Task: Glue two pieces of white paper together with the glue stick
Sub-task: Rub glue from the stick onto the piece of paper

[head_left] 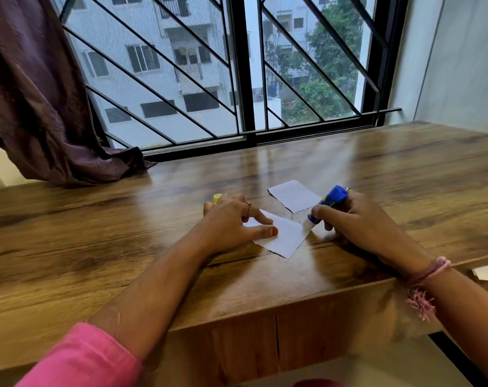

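Note:
Two torn pieces of white paper lie on the wooden table (125, 247). The near piece (284, 237) is held flat under my left hand (234, 219), whose thumb and a finger press on it. The yellow cap (217, 197) pokes out behind that hand; whether the hand holds it I cannot tell. My right hand (360, 219) grips the blue glue stick (330, 201), tilted, with its white tip down at the near piece's right corner. The far piece (294, 195) lies just behind, partly covered by the glue stick.
A barred window (245, 79) runs along the table's back edge. A dark purple curtain (42, 107) hangs at the left and drapes onto the table's back left corner. A white wall (446, 65) closes the right side. The table's front edge is close to me.

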`<state>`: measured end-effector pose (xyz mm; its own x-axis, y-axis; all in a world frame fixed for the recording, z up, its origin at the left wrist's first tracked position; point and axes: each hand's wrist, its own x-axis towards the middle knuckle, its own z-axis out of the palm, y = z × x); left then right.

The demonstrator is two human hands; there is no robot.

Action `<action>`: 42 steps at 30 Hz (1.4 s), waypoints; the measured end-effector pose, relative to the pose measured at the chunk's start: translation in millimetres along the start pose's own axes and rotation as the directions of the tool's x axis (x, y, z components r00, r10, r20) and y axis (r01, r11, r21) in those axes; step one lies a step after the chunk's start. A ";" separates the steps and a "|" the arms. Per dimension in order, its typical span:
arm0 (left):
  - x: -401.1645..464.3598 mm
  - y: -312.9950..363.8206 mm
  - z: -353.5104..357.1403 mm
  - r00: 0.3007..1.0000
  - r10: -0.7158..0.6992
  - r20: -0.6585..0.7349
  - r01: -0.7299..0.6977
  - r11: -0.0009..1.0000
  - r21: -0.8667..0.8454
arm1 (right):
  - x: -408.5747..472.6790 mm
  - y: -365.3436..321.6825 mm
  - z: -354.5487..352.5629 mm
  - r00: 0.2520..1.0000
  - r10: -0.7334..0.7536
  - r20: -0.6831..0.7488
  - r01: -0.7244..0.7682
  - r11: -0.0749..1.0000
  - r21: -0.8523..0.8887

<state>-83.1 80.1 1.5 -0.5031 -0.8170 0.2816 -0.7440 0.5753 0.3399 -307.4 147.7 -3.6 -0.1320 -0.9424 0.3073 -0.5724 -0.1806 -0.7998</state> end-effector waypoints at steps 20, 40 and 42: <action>1.1 2.2 -1.3 0.999 -0.029 0.018 0.029 1.000 0.006 | -7.1 -7.9 1.1 0.982 -0.177 0.071 0.184 0.977 -0.105; 1.3 2.8 -2.0 0.999 -0.038 0.037 0.037 0.999 0.005 | -13.3 -9.6 0.9 0.966 -0.219 0.135 0.233 0.967 -0.100; 1.3 3.2 -2.0 0.999 -0.038 0.038 0.038 0.999 0.002 | -11.8 -9.7 0.7 0.973 -0.207 0.106 0.218 0.970 -0.106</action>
<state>-85.2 81.0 4.8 -0.4903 -0.8394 0.2345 -0.7637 0.5434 0.3485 -299.6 160.4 0.1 0.0757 -0.9092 0.4095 -0.6699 -0.3505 -0.6545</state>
